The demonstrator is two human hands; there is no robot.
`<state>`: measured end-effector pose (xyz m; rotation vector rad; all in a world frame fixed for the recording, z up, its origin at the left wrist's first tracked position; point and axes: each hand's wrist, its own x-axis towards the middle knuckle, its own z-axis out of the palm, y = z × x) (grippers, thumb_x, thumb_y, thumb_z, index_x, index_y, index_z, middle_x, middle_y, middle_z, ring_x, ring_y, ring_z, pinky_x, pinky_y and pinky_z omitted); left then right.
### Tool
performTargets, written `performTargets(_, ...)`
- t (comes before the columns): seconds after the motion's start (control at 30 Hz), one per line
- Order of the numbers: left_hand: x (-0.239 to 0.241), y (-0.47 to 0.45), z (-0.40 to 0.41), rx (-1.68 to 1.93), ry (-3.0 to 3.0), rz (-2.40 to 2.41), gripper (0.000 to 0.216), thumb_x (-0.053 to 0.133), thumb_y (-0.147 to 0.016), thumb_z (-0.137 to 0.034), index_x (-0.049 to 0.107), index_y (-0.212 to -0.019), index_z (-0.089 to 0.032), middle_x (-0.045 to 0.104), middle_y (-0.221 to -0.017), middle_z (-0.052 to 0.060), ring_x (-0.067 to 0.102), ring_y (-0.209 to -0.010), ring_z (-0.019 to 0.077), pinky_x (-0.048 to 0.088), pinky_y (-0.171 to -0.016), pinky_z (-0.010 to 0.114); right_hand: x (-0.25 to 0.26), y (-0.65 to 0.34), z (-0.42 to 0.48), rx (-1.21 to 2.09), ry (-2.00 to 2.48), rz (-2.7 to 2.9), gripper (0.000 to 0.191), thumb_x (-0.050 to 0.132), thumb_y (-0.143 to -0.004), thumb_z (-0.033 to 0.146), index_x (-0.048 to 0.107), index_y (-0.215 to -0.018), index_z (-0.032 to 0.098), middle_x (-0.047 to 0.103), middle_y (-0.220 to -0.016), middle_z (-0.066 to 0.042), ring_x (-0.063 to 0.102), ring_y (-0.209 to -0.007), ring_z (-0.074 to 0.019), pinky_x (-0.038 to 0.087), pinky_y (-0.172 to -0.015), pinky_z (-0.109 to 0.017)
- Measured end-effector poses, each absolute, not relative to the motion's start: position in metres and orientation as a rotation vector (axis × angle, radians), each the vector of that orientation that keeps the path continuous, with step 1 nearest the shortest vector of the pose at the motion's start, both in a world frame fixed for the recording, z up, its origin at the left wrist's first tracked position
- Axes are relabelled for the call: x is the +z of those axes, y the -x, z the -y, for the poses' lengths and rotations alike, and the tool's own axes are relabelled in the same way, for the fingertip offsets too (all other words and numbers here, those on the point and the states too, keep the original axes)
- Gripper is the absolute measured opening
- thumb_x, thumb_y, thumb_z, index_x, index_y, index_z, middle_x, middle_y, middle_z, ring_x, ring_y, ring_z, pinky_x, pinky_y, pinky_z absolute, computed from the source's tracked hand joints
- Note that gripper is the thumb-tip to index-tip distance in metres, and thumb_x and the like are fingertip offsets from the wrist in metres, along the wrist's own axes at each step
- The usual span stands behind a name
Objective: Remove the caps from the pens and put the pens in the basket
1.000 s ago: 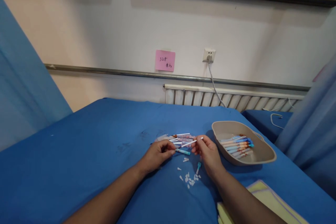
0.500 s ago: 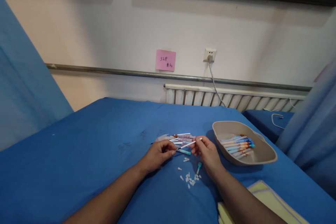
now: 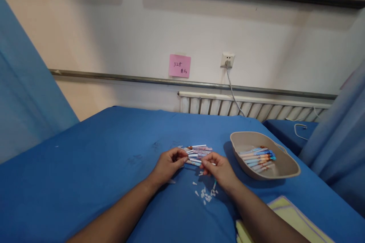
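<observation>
My left hand (image 3: 173,162) and my right hand (image 3: 218,169) face each other low over the blue cloth. Between them runs a thin white pen refill (image 3: 195,160), pinched at its left end by my left fingertips and farther right by my right thumb and fingers. A light-blue and beige pen barrel (image 3: 193,163) shows just below it; whether a hand touches it I cannot tell. Behind the hands lies a pile of pen barrels and white refills (image 3: 199,150). Small white cone-shaped tips (image 3: 207,196) are scattered in front, beside a partly hidden teal-ended piece (image 3: 215,185).
A beige basket (image 3: 238,152) holding several pens (image 3: 259,157) stands to the right. Folded yellow cloth (image 3: 293,216) lies near my right forearm. A clear piece (image 3: 172,181) rests by my left wrist. Behind the blue-covered surface (image 3: 114,140) is a radiator (image 3: 216,105).
My right hand has moved slightly left and down, and the refill lies lower and flatter between my hands. My left hand has shifted slightly left. A clear piece now shows by my left wrist.
</observation>
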<state>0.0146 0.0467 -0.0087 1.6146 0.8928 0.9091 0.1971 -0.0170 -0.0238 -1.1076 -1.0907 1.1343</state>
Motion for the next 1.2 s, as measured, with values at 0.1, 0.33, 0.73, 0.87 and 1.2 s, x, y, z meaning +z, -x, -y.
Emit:
performTargets(0.1,-0.007,-0.015,-0.045,0.911,-1.61,-0.886,0.02,0.069,-0.066,-0.028,0.061,-0.077,-0.013,0.059,-0.072,0.001,0.052,-0.067,0.0122,0.041,-0.063,0.023,-0.03,-0.193,0.02,1.114,1.129,1.221,0.027,0.064,-0.071,0.044,0.057,-0.076,0.018,0.061,-0.058,0.002,0.048,-0.043,-0.009,0.036,-0.043,-0.02)
performTargets(0.33,-0.005,-0.02,-0.037,0.835,-1.524,-0.829,0.024,0.072,-0.065,-0.03,0.061,-0.08,-0.013,0.059,-0.07,-0.001,0.052,-0.058,0.0091,0.042,-0.057,0.022,-0.023,-0.193,0.031,0.736,1.123,1.713,0.033,0.045,-0.084,0.022,0.06,-0.113,0.028,0.062,-0.069,0.001,0.055,-0.061,-0.0134,0.041,-0.059,-0.024)
performTargets(0.73,0.031,0.03,-0.057,0.555,-1.772,-0.969,0.026,0.067,-0.068,-0.038,0.064,-0.079,-0.014,0.059,-0.063,-0.001,0.051,-0.057,0.011,0.04,-0.055,0.022,-0.036,-0.195,0.024,0.827,1.151,1.518,0.03,0.049,-0.081,0.027,0.066,-0.105,0.026,0.061,-0.063,0.002,0.053,-0.058,-0.0143,0.04,-0.057,-0.024)
performTargets(0.87,0.035,0.044,-0.053,0.209,-2.016,-0.988,0.019,0.068,-0.064,-0.033,0.068,-0.074,-0.017,0.057,-0.059,-0.003,0.048,-0.054,0.0114,0.034,-0.05,0.02,-0.037,-0.194,0.023,0.877,1.162,1.472,0.029,0.051,-0.079,0.029,0.067,-0.104,0.025,0.06,-0.061,0.002,0.051,-0.054,-0.013,0.038,-0.053,-0.023)
performTargets(1.2,0.033,0.029,-0.035,0.379,-2.404,-0.959,0.015,0.062,-0.073,-0.035,0.065,-0.077,-0.02,0.061,-0.081,0.002,0.052,-0.07,0.0175,0.035,-0.062,0.023,-0.036,-0.192,0.025,0.982,1.157,1.443,0.03,0.053,-0.078,0.031,0.067,-0.103,0.025,0.058,-0.06,0.002,0.044,-0.047,-0.0104,0.031,-0.044,-0.019)
